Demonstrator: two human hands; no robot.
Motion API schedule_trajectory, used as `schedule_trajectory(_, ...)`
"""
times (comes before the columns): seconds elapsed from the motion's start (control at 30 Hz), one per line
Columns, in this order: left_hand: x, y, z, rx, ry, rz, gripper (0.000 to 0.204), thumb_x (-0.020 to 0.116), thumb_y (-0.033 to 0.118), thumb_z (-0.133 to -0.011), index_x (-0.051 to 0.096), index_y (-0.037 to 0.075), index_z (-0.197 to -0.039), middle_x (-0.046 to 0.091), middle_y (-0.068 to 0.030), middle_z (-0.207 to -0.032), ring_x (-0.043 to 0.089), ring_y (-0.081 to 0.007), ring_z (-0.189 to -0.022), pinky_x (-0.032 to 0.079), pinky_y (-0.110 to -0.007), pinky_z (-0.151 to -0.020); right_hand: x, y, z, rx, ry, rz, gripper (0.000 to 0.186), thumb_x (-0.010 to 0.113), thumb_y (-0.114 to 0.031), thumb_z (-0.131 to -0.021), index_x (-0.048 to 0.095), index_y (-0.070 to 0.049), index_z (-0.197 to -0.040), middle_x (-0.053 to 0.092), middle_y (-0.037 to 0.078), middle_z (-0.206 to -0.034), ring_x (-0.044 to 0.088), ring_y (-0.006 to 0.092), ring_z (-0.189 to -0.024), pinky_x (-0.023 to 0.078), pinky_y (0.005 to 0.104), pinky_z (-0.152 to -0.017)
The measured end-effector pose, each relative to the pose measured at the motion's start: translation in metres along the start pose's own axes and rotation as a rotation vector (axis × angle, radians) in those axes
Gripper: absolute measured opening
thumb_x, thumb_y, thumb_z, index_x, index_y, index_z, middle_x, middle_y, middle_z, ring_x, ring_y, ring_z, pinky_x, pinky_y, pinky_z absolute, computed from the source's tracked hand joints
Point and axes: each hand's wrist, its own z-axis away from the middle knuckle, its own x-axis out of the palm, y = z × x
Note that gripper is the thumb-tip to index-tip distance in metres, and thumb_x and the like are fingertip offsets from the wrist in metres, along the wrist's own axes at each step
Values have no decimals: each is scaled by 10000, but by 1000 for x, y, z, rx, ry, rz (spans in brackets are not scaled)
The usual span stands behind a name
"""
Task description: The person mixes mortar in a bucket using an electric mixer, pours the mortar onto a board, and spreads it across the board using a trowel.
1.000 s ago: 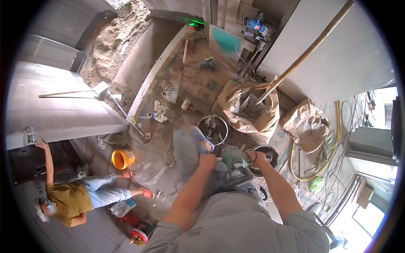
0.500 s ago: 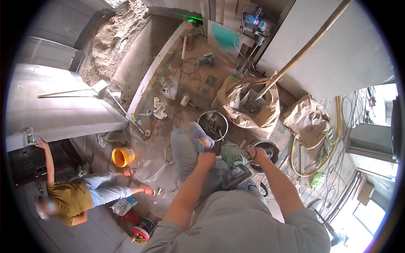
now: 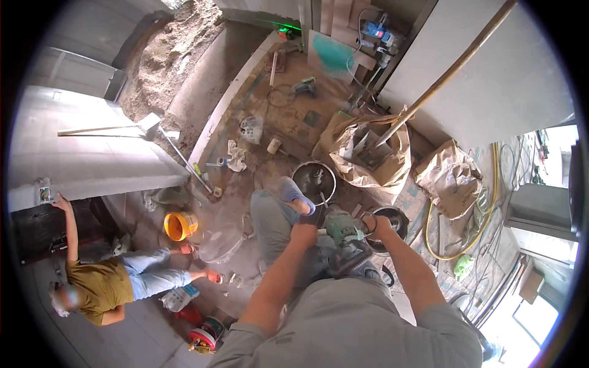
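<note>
Between my hands is a green power mixer with a dark ribbed part at its near end. My left hand is closed around its left side handle. My right hand is closed on its right side; that grip is partly hidden. A thin metal shaft runs from the mixer into a round bucket, which holds grey, wet-looking material. My left foot in a blue slipper is beside this bucket's near-left rim. A second dark bucket stands just beyond my right hand.
An open paper sack holds a wooden-handled tool; a crumpled sack lies right of it. A mallet, drill and yellow hose lie around. At left, a co-worker reaches toward a ledge near a yellow bucket.
The whole view has shifted slightly. Both hands keep their hold on the mixer, whose near end looks slightly turned. The co-worker's arm stays at the ledge.
</note>
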Motion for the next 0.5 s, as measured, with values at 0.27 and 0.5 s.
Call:
schedule_trajectory(0.27,10,-7,6,-32,60,42,174,629,194,-822,762,114,-900,741,-126,-895,719,-303,-875,498,-447,-781,-17,-13,-11,-4,-72,53,400,763,-298,-683,661,-181,-1052,708,144,-1023,684,338,-980,543,436,-838)
schedule_trajectory(0.5,3,-2,2,11,72,-29,223,620,302,-825,742,119,-857,737,-121,-863,719,-294,-815,517,-452,-723,24,28,-19,99,-10,-28,483,799,-292,-649,636,-199,-1095,697,123,-1060,680,338,-983,545,425,-836)
